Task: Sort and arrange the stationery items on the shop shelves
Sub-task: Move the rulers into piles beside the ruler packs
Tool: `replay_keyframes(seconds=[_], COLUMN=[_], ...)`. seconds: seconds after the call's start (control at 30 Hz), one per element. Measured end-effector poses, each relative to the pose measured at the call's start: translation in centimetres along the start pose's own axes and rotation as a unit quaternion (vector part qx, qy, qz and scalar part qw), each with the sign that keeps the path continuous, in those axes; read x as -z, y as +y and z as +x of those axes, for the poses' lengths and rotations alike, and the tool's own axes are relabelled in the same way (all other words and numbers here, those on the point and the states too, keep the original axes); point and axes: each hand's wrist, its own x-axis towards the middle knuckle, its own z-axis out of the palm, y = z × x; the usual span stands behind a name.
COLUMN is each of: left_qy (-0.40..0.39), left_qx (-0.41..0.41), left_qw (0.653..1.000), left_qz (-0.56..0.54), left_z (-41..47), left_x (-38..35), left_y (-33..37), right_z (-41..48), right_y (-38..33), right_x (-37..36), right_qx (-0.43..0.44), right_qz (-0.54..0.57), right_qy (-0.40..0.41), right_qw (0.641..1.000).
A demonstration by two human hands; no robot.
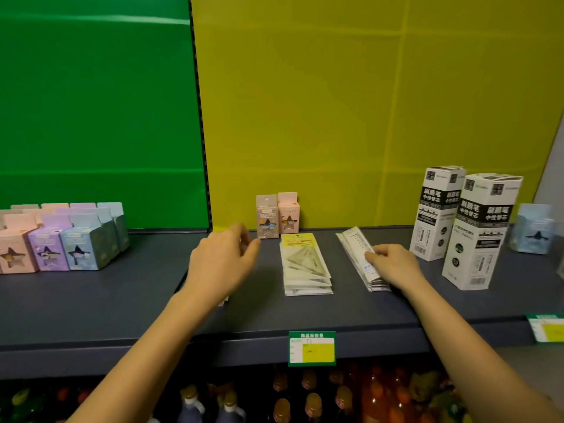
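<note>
a: where are my hands on the feed?

b: your left hand (221,259) is out over the dark grey shelf (137,300), fingers spread and loosely curved, holding nothing i can see. it sits near the two small star-window boxes, one grey and one pink (277,215), that stand upright against the yellow back panel (366,102). the fingertips are blurred, so i cannot tell if they touch the grey box.

a: and my right hand?

b: your right hand (393,265) is pressed down on the angled stack of long white packets with blue print (357,251), fingers curled over its near end, gripping it against the shelf.

a: what do i have between the two hands?

b: a flat stack of clear packets with yellow header cards and triangular rulers inside (305,265), lying square to the shelf edge, apart from both hands.

a: further right?

b: two tall white and black cartons with printed lettering (464,227), upright, one just ahead of the other. beyond them a pale blue box (534,228) near the frame edge, blurred.

a: left side?

b: rows of pastel star-window boxes in pink, purple and blue-green (58,239) before the green back panel (91,102).

a: below?

b: a green and yellow price tag (312,348) on the shelf lip, another (546,327) at the right, and bottled drinks (308,395) on the level underneath.
</note>
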Motion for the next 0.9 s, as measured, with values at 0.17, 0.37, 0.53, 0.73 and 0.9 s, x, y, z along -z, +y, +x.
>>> replay_keyframes(seconds=[0.17,0.37,0.53,0.73,0.9], left_qy=[-0.062,-0.226,-0.294,-0.275,-0.293], left_qx=[-0.075,-0.029,0.174,0.233,0.229], left_qw=[0.987,0.946,0.873,0.891,0.886], left_qz=[-0.131,-0.231,-0.349,-0.274,-0.276], left_z=[-0.6,-0.5,0.8,2.4,3.2], left_x=[-2.4,-7.0,-10.0,-12.8,-14.4], left_y=[5.4,11.2,13.9,14.8,14.7], right_z=[0.1,0.3,0.0,0.2,1.0], right_y=[0.9,2.7,2.6,1.5,1.7], right_x=[0.1,1.4,2.4,1.5,1.1], right_qx=[-0.004,0.008,-0.054,-0.051,-0.050], right_qz=[-0.027,0.106,0.374,0.391,0.390], right_qy=[-0.024,-0.079,-0.153,-0.204,-0.217], right_qw=[0.999,0.991,0.913,0.896,0.893])
